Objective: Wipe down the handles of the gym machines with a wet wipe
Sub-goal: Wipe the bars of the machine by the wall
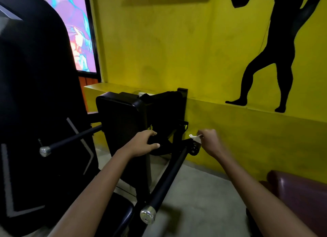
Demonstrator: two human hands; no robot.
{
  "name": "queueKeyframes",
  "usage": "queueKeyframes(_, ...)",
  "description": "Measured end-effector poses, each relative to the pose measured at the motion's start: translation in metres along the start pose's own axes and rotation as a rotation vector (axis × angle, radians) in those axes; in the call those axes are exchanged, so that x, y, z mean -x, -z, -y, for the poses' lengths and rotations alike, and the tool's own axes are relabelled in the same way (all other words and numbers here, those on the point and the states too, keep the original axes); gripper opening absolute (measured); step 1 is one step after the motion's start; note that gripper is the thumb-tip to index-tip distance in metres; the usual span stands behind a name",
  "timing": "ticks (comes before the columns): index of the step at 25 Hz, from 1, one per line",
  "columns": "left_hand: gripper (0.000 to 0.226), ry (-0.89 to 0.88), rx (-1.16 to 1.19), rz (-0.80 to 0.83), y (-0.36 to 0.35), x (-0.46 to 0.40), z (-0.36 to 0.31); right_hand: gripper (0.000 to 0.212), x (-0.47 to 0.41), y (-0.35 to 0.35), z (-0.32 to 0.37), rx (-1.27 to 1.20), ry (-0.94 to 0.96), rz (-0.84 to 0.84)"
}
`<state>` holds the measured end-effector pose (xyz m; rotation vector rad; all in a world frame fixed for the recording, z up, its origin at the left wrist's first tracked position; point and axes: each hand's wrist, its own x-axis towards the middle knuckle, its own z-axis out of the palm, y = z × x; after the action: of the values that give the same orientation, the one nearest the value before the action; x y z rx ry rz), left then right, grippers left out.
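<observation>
— White wipe, a crumpled scrap of it, is pinched in the right hand, fingers curled round it, right at the far end of the near handle where the bar meets its black bracket.

— And the left hand?

— Gripping the edge of the black pad, thumb in front, fingers over the top. It looks like bracing (nothing else is in it).

— So which step is this?

— My guess: the start of a pass along that handle. The wipe sits at the bracket end, so the next move calls for wrapping it round the bar and drawing it toward the chrome cap near the camera, with steady pressure.

— How does the handle look?

— Long, matt black, round, slanting from the bracket down to the cap. A second handle of the same kind juts out on the left, well apart; it will want wiping too. Yellow wall behind it all.
</observation>
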<state>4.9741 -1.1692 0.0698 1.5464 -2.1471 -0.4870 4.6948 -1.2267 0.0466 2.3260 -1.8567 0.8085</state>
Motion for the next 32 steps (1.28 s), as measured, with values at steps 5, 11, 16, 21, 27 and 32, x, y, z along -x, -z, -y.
queueKeyframes(5, 0.060, -0.029, 0.012, 0.033, -0.014, -0.023, 0.005, 0.018, -0.002, -0.001, -0.015, 0.044, 0.000, 0.043)
queueKeyframes(11, 0.059, -0.064, 0.029, 0.035, -0.015, -0.055, 0.013, 0.022, -0.012, 0.002, -0.019, 0.049, -0.012, 0.040)
queueKeyframes(16, 0.059, -0.090, 0.032, 0.054, -0.024, -0.077, 0.017, 0.022, -0.024, -0.007, -0.019, 0.061, -0.029, 0.049)
queueKeyframes(21, 0.058, -0.108, 0.030, 0.082, -0.045, -0.098, 0.022, 0.026, -0.027, -0.017, -0.020, 0.056, -0.055, 0.055)
queueKeyframes(27, 0.054, -0.139, 0.107, 0.149, -0.096, -0.134, 0.042, 0.033, -0.020, -0.054, -0.016, 0.070, -0.175, 0.091)
queueKeyframes(32, 0.053, -0.120, 0.276, 0.240, -0.150, -0.170, 0.076, 0.032, -0.014, -0.101, -0.012, 0.065, -0.305, 0.079)
